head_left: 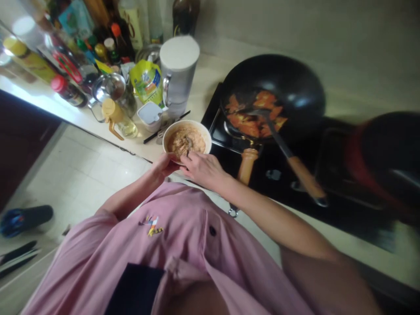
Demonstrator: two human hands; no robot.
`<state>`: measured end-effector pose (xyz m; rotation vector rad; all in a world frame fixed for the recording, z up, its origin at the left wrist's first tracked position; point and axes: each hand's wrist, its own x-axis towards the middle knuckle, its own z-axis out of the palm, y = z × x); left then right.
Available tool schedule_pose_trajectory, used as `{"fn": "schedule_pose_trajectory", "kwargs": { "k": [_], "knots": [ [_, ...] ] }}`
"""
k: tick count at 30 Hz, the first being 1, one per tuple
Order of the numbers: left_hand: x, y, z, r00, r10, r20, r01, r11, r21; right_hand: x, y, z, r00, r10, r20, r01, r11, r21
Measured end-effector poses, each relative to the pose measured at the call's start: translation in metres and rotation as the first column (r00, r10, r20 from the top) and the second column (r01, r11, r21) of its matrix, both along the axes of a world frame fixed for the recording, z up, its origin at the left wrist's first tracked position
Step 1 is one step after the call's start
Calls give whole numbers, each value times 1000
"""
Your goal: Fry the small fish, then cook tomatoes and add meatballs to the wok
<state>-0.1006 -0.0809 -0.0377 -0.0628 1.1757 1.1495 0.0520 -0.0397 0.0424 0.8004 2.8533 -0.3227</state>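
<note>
I'm viewing a white bowl (208, 134) sitting left of the wok (302, 94), its mixture (183, 139) looking lumpy, pale orange. The left hand (168, 165) is clasping the bowl's near side; the right hand (202, 168) is curling over, grip unclear.

From head height, the one camera looks forward and down over the pink shirt (179, 210) at the nearby bowl (208, 141) and table (206, 81).

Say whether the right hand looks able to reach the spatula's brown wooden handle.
Probably yes: nothing appears to cover the brown wooden handle, which extends beyond the black wok, though the right hand would first have to leave the round white bowl.
</note>
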Motion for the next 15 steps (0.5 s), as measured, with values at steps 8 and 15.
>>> {"fn": "schedule_pose_trajectory", "kwargs": {
  "k": [8,15],
  "knots": [
    [5,-4,16,998,-24,-51,29,994,101,26,20,-13,957,-96,-275,92,995,-27],
    [7,-4,22,993,-63,-99,71,994,81,40,28,-4,871,90,-483,-33,992,125]
  ]
}}
